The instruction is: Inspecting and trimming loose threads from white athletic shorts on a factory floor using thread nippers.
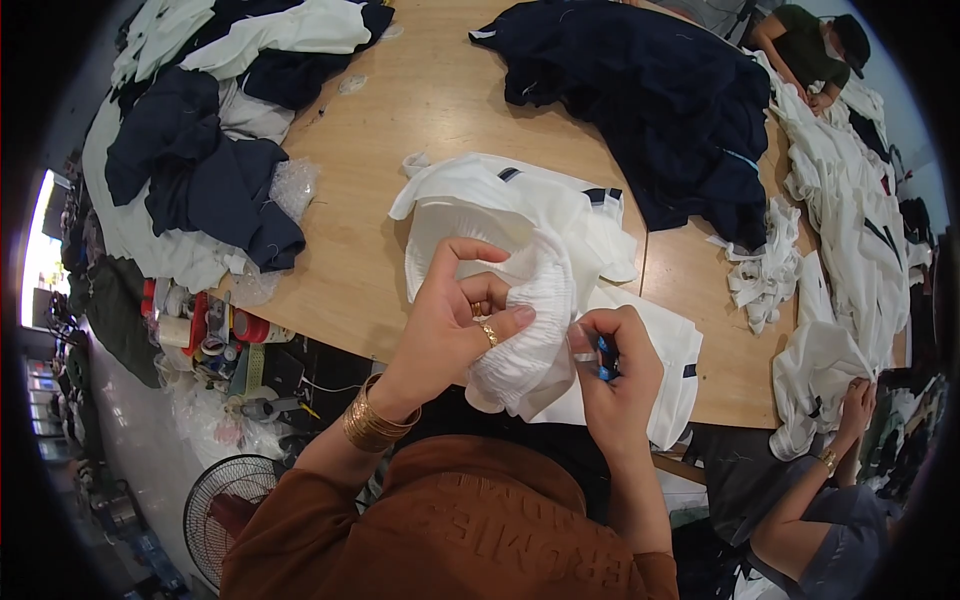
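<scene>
A white garment (585,235) with dark navy stripe pieces lies bunched at the table's near edge, its gathered elastic waistband (530,340) raised toward me. My left hand (450,315) is closed on that waistband, with the thumb on the outside and fingers reaching into the opening. Just right of the band, my right hand (625,375) is curled around a small blue-and-black tool (604,374), mostly hidden by the fingers. Its thumb and forefinger tips come close to the fabric; whether they touch it I cannot tell.
Navy garments (640,90) are heaped on the wooden table (400,130) at the back right. Navy and white clothes (215,170) pile up at left. A fan (235,510) stands below left. At right, other people handle white cloth (840,200).
</scene>
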`<state>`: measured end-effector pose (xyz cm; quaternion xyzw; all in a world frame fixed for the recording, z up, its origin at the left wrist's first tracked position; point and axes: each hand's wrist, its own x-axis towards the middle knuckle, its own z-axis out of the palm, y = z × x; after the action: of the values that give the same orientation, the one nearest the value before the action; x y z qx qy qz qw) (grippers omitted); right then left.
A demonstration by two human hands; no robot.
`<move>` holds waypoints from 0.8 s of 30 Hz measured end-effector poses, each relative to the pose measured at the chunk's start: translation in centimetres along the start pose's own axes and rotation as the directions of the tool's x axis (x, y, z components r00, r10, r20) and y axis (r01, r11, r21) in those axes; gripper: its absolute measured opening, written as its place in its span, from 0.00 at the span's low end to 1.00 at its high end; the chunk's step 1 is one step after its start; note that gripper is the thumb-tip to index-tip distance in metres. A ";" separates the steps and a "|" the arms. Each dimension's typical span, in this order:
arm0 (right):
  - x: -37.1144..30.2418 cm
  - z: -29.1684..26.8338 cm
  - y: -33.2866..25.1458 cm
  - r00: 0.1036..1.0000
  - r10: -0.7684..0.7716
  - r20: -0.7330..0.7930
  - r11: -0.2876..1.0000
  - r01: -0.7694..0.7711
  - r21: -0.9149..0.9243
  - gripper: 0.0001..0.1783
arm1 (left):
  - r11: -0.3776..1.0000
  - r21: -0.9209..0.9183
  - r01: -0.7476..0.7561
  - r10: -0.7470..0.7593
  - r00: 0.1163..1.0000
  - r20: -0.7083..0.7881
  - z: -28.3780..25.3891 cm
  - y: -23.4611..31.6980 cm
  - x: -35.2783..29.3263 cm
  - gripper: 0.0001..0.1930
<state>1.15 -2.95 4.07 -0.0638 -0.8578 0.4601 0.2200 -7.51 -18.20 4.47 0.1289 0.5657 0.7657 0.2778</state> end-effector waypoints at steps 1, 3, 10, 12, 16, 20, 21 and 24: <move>-0.2 -0.2 0.1 0.999 0.039 0.032 0.995 -0.042 0.090 0.16 | 1.000 -0.002 -0.001 0.001 1.000 0.002 0.1 0.0 0.0 0.25; -0.6 -0.8 0.1 0.995 0.075 0.068 0.981 -0.086 0.176 0.15 | 0.999 -0.041 0.006 -0.006 1.000 -0.012 0.3 0.2 0.0 0.27; -0.7 -3.3 -1.1 0.964 0.238 0.120 0.964 -0.249 0.091 0.13 | 1.000 -0.010 -0.030 0.030 0.997 0.074 0.2 0.2 0.0 0.30; -0.8 -3.2 -0.3 0.997 0.063 0.045 0.996 -0.060 -0.066 0.15 | 0.999 0.011 -0.036 0.035 0.997 0.075 0.2 0.2 0.0 0.31; -0.9 -3.3 -0.1 0.993 -0.077 0.093 0.934 0.105 -0.342 0.13 | 1.000 -0.016 -0.026 0.027 0.995 0.095 0.5 0.5 -0.1 0.33; -0.6 -2.9 0.0 0.984 -0.157 0.078 0.885 0.175 -0.431 0.11 | 0.999 -0.017 -0.048 0.050 0.991 0.125 0.3 0.5 -0.1 0.35; -0.6 -2.9 0.0 0.981 -0.176 0.079 0.871 0.193 -0.453 0.11 | 0.998 -0.010 -0.056 0.057 0.990 0.127 0.4 0.5 -0.1 0.35; -0.4 -2.9 0.1 0.977 -0.200 0.079 0.851 0.213 -0.480 0.12 | 0.997 -0.009 -0.075 0.075 0.988 0.135 0.3 0.3 0.0 0.35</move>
<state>2.75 -0.84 5.27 -0.0185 -0.9503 0.2046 0.2338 -7.40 -18.03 4.85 0.2012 0.5386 0.7662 0.2869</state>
